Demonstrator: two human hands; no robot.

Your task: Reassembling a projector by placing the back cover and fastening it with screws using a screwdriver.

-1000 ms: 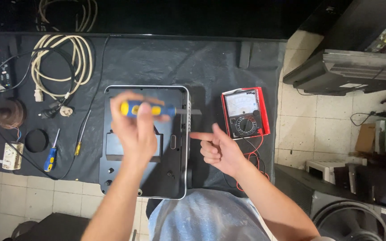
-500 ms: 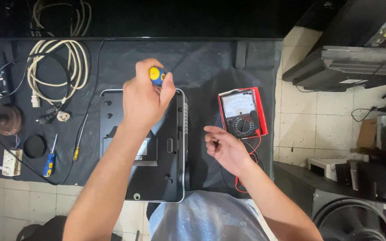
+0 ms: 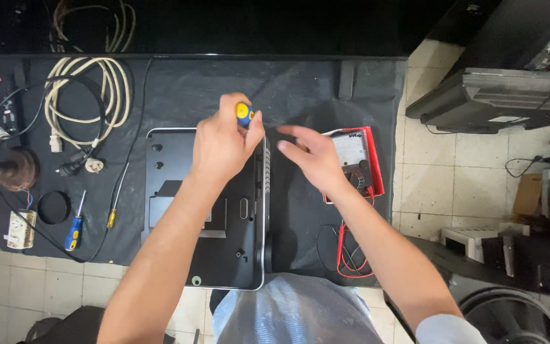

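Two hands over a black cloth-covered bench: left hand (image 3: 224, 146) clenched round a yellow-and-blue screwdriver (image 3: 244, 114) at the upper edge of an upturned black laptop (image 3: 237, 216), centre frame; right hand (image 3: 313, 156) released, fingers spread, hovering between laptop and red-cased multimeter (image 3: 367, 159). Red and black test leads (image 3: 345, 248) coiled lower right of the cloth. Cream cable coil (image 3: 90, 95) upper left; second blue-handled screwdriver (image 3: 74, 229), small yellow-handled one (image 3: 114, 213), black ring (image 3: 54, 207), white socket (image 3: 19, 228) along the left. Pale tiled floor (image 3: 428, 185) right and below, dark equipment (image 3: 498, 95) upper right.
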